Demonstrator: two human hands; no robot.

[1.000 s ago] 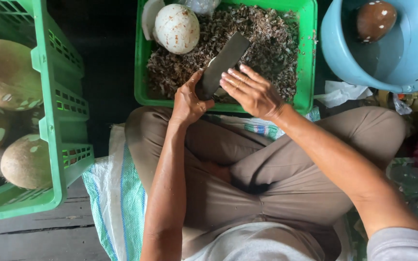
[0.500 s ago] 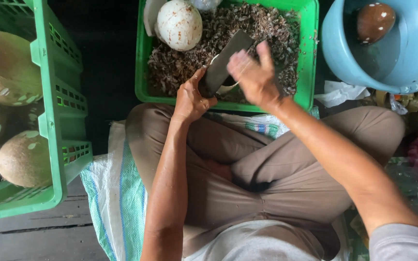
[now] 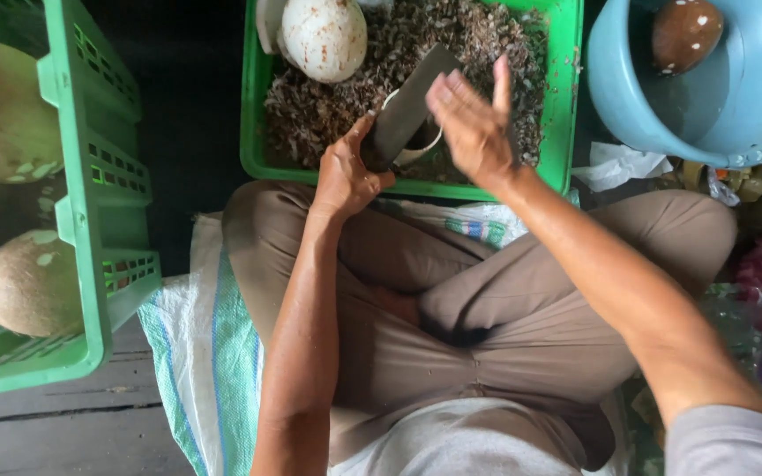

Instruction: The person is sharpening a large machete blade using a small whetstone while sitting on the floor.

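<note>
Filling the left of the frame, a green slatted crate point(image 3: 90, 220) holds brown husked coconuts point(image 3: 28, 295). At upper centre, a smaller green tray point(image 3: 566, 106) is heaped with dark shavings point(image 3: 487, 44), and a peeled white coconut point(image 3: 324, 37) rests on them at the top edge. At upper right, a blue plastic basin point(image 3: 725, 115) carries a dark brown shell point(image 3: 683, 33). Below the tray, the person sits cross-legged on a striped woven sack point(image 3: 213, 353). The left hand point(image 3: 346, 176) has its grip wrapped around the handle of a broad dark blade point(image 3: 412, 106) slanting up over the shavings. The right hand point(image 3: 474, 123) is raised just beside the blade, grip wide and flat, holding nothing.
</note>
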